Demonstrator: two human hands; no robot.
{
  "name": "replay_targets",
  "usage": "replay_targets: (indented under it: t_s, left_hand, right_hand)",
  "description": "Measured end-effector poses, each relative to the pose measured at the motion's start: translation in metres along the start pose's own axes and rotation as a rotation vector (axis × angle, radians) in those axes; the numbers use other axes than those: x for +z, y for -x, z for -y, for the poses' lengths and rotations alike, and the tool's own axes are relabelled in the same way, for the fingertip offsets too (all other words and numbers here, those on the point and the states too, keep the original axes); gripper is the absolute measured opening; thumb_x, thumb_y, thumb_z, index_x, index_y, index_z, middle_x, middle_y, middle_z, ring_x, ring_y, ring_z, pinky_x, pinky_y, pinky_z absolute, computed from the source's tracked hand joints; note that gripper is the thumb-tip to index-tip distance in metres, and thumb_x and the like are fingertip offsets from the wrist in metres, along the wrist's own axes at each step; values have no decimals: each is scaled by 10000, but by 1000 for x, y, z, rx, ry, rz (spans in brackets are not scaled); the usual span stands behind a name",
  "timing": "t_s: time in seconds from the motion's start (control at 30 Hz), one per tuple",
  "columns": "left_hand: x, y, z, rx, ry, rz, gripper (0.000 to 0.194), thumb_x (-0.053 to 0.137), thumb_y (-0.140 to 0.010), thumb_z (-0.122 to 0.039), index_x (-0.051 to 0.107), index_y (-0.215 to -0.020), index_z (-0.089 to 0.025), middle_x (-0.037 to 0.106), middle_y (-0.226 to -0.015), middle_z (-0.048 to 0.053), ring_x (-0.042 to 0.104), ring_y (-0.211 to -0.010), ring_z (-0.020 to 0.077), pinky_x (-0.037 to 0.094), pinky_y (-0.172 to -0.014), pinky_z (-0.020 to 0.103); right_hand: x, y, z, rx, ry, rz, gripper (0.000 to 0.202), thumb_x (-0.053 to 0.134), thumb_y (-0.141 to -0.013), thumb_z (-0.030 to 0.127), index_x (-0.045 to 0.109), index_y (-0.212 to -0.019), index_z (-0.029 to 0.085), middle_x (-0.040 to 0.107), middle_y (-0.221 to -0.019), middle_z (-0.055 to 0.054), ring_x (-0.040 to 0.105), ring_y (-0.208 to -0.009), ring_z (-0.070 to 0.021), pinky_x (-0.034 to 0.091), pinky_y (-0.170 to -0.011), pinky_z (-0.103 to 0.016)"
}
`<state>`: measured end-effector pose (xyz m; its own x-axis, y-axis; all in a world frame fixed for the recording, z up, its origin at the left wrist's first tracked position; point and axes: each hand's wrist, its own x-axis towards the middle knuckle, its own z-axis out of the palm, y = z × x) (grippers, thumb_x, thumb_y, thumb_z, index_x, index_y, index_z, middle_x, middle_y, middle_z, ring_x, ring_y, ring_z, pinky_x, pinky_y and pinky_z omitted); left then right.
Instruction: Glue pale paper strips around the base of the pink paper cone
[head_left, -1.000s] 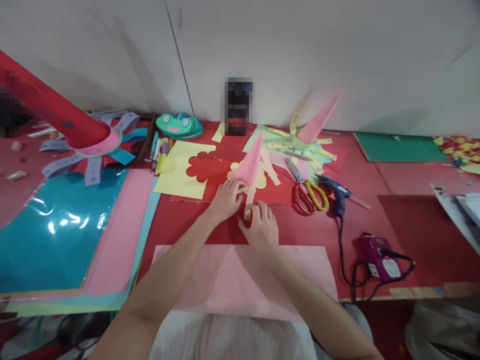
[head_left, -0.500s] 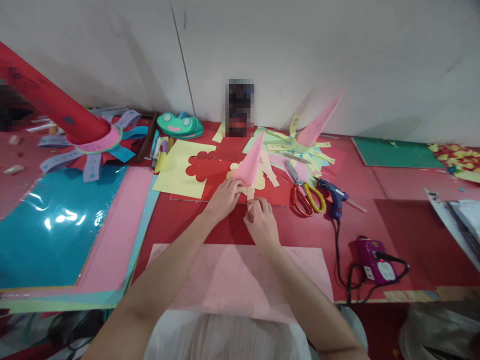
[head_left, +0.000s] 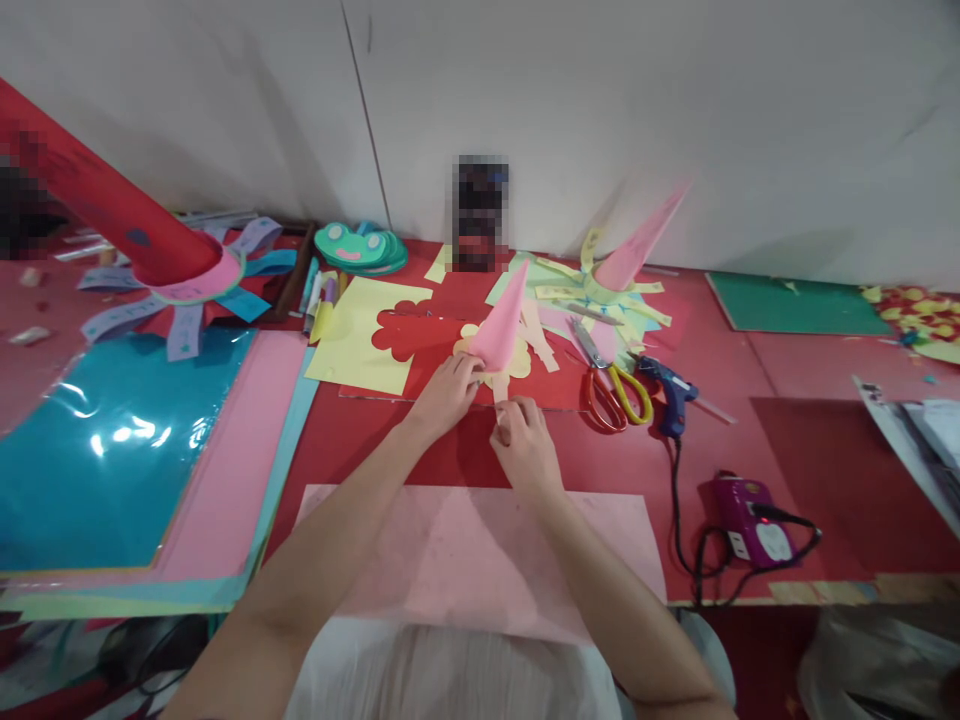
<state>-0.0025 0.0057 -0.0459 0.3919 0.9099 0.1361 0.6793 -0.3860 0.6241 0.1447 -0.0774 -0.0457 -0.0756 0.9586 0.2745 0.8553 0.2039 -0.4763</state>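
Note:
A pink paper cone [head_left: 501,325] stands point up on a pale yellow paper flower [head_left: 517,362], over red paper. My left hand [head_left: 450,395] is closed at the cone's lower left edge, its fingertips pressed on the base. A short peach paper strip [head_left: 500,386] sticks out from the cone's front toward me. The free end of that strip is pinched in my right hand [head_left: 525,440], whose fingers are curled. More peach strips [head_left: 538,335] lie just right of the cone. Under my forearms is a pink paper sheet [head_left: 480,550].
Scissors [head_left: 607,385] and a blue glue gun [head_left: 673,392] lie to the right; the gun's cord runs by a purple power adapter [head_left: 750,520]. Behind stand a second pink cone [head_left: 637,245] and a phone [head_left: 481,215]. Left are green frog-face cutouts [head_left: 360,250] and a red tube [head_left: 142,220].
My right hand has shifted very slightly to the right, still at the strip's end. The left hand and the cone hold their place.

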Motion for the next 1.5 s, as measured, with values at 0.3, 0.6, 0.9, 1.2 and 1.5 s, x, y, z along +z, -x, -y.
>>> replay_targets:
  t_s: [0.3,0.6,0.9,1.2,1.5]
  left_hand:
    - [-1,0,-1,-16,-2,6,207,426,-853,-91,498,-1025,-182,564,-1056,71,538,-991,206,459,-891,367]
    - [-1,0,-2,41,-52,10,194,424,-850,-104,518,-1001,-182,550,-1056,77,522,-995,213,450,-896,372]
    - [2,1,-1,34,-79,-6,211,434,-847,-101,496,-1037,-167,547,-1067,86,519,-986,223,448,-874,366]
    - [5,0,-3,49,-162,-11,197,436,-842,-90,544,-981,-176,530,-1061,75,519,-959,216,438,-885,366]
    - [5,0,-3,49,-163,-7,215,438,-841,-79,558,-996,-168,535,-1069,73,513,-978,216,440,-894,357]
  right_hand:
    - [-10,-4,1,6,88,-47,142,481,-862,231,572,-967,200,638,-948,-91,581,-824,-217,480,-712,-356]
    - [-13,-28,-16,85,-159,-122,250,413,-892,252,583,-1059,179,688,-1028,-103,621,-930,-222,492,-833,-382]
    - [-7,-28,-14,94,-164,-113,226,434,-894,316,596,-985,187,704,-968,-97,619,-941,-222,468,-836,-380]
    - [-6,-29,-12,85,-147,-115,271,418,-913,379,602,-980,192,703,-974,-101,616,-948,-226,456,-828,-377]
    - [-5,-27,-14,68,-122,-111,262,417,-919,374,594,-977,190,703,-971,-97,627,-946,-220,449,-807,-361]
